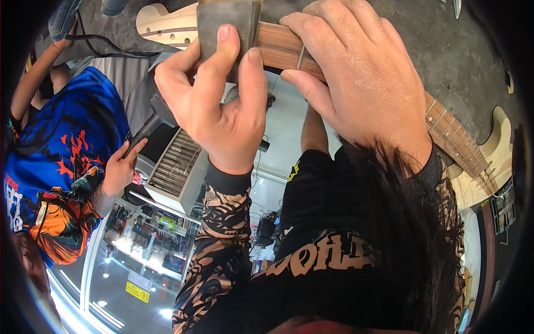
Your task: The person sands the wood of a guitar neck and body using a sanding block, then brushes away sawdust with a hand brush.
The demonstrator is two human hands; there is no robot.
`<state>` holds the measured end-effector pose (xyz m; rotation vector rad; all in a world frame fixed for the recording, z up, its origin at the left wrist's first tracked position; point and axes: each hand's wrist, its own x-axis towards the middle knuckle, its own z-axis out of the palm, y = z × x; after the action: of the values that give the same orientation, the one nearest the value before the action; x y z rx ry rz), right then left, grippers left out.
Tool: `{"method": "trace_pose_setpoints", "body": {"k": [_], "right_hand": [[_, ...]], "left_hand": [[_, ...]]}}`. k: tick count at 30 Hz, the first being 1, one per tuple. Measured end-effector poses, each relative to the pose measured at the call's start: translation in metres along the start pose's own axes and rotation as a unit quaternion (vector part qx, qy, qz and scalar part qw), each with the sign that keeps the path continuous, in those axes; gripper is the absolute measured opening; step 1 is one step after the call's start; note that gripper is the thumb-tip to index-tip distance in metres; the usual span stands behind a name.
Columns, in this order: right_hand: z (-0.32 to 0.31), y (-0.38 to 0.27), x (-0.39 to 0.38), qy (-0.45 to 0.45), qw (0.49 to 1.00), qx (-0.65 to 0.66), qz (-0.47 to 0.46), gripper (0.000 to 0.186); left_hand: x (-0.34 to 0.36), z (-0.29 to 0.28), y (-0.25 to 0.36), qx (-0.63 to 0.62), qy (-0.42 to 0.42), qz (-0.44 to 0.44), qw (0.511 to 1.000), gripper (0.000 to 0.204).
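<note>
Wood, brown and smooth, makes up the guitar neck that runs from the far left to the near right. The left hand is closed around a flat grey block, pressing it on the neck near the pale headstock. The right hand lies just beside it, fingers curled over the neck's far edge, thumb by a thin metal fret. The two hands almost touch. More frets show to the right, toward the pale guitar body. Another person in a blue shirt stands at the left, well apart.
</note>
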<state>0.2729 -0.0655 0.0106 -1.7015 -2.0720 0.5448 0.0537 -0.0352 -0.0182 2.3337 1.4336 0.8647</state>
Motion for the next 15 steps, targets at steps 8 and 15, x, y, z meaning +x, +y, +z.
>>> {"method": "trace_pose_setpoints", "body": {"k": [8, 15], "right_hand": [[0.010, -0.003, -0.001, -0.015, 0.999, -0.040, 0.018, 0.060], [0.002, -0.001, 0.000, -0.008, 1.000, -0.012, 0.000, 0.060]], "left_hand": [[-0.003, 0.001, -0.001, -0.003, 0.006, 0.010, 1.000, 0.044], [-0.012, -0.002, 0.000, -0.010, 0.003, -0.002, 1.000, 0.044]]}}
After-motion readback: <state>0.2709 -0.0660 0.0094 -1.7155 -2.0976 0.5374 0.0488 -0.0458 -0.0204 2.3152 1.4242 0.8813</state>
